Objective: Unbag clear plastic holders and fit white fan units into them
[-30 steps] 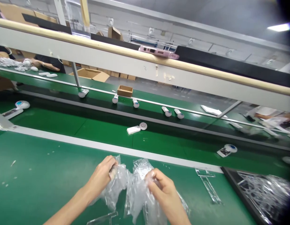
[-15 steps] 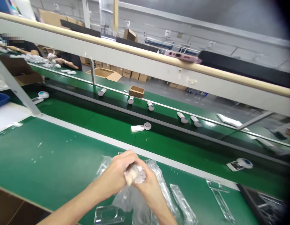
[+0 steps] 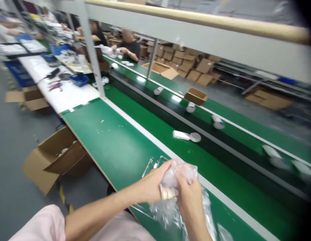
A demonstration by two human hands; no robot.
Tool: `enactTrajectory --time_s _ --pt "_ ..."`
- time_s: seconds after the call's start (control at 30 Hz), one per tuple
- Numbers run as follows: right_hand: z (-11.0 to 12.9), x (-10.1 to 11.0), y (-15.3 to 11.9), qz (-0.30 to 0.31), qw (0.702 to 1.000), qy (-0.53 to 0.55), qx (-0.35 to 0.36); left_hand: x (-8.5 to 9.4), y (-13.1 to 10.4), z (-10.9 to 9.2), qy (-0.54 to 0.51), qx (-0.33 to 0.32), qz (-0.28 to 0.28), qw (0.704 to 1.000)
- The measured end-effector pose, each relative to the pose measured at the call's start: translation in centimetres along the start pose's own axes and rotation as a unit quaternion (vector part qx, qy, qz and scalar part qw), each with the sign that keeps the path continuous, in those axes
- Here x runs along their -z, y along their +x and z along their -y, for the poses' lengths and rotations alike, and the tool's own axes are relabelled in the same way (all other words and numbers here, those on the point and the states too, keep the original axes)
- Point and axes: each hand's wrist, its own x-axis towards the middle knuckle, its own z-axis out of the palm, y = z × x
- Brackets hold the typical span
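My left hand [image 3: 155, 182] is closed around a clear plastic bag [image 3: 191, 171]. Something pale and rounded shows through the film, too blurred to name. Cream, ribbed pieces at the left hand's fingers look like finger covers, though blur hides the detail. From the other side, my right hand [image 3: 191, 197] pinches the same bag with thumb and fingers. More clear plastic bags [image 3: 167, 214] lie crumpled on the green bench under both hands. Clear plastic frames [image 3: 148, 167] rest just beyond my left hand.
Past a white strip runs a green conveyor [image 3: 155, 124] with a white handled device [image 3: 186, 135] on it. More devices [image 3: 218, 122] line the far ledge beside a small cardboard box [image 3: 195, 96]. An open carton [image 3: 62, 157] stands at the left; co-workers [image 3: 130, 45] sit far back.
The view has swung left, bringing the floor carton and white table into sight. My hands have turned, and the bag now spreads between them, more visible than before.
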Motion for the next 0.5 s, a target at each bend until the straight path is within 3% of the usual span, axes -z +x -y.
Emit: enactTrajectory --time_s 0.07,0.17,0.2,0.27,0.33,0.37,0.43,0.5 --pt "-1.4 -1.9 -1.4 0.115 0.988 -0.070 0.071 -0.3 -3.3 1.4 -0.056 0.026 -0.120 0.991" --pt "-4.8 -4.6 -3.4 0.284 0.920 -0.169 0.210 -1.4 -8.2 5.1 -0.171 0.067 -0.305 0.935" --pt "-5.9 -5.2 -4.0 0.332 0.891 -0.201 0.237 -1.6 -9.9 6.8 -0.212 0.096 -0.369 0.900" --pt "-7.8 -5.7 -4.8 0.399 0.847 -0.254 0.243 -1.4 -13.3 10.4 -0.239 0.194 -0.522 0.795" --pt "-8.9 -4.9 -4.9 0.416 0.838 -0.283 0.209 0.2 -16.4 14.1 -0.148 0.325 -0.671 0.650" --pt "-9.2 -4.0 -4.6 0.401 0.847 -0.292 0.188 1.6 -17.5 15.7 -0.112 0.349 -0.692 0.622" --pt "-9.2 -1.3 -3.3 0.342 0.875 -0.313 0.142 5.4 -18.0 18.7 -0.058 0.362 -0.693 0.620" --pt "-8.9 1.9 -1.7 0.260 0.899 -0.338 0.097 9.4 -15.9 21.1 0.000 0.365 -0.672 0.645"
